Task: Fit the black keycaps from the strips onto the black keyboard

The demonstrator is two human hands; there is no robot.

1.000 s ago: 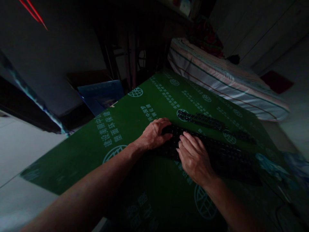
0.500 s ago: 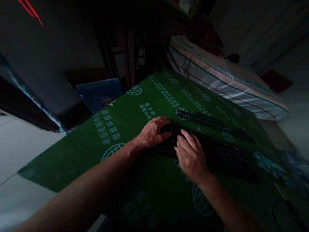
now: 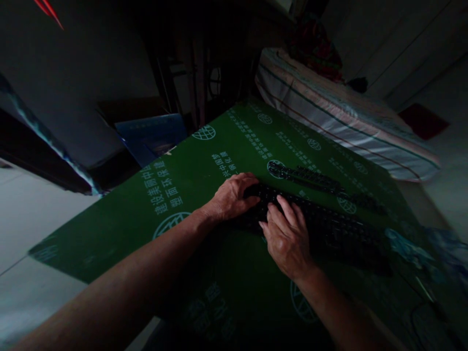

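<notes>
A black keyboard (image 3: 343, 229) lies at a slant on a green printed board. My left hand (image 3: 234, 195) is closed around its left end, thumb over the front side and fingers across the back. My right hand (image 3: 287, 234) rests on the keyboard's left part, its fingers bent a little and apart, fingertips on the keys. No object shows between those fingers, though the spot under the fingertips is hidden. Behind the keyboard, several loose black keycaps (image 3: 318, 179) lie in a long row, with a small heap at its left end.
The green board (image 3: 197, 165) bears pale globe marks and lettering. A crumpled teal cloth or bag (image 3: 409, 246) and a thin cable lie at the right. Beyond stands a bed with a striped mattress (image 3: 340, 112). A blue box (image 3: 153, 136) sits past the board's left edge. The room is dim.
My right hand has shifted very slightly left and its fingers have spread a little. My left hand keeps its hold on the keyboard's end. The view has tilted slightly.
</notes>
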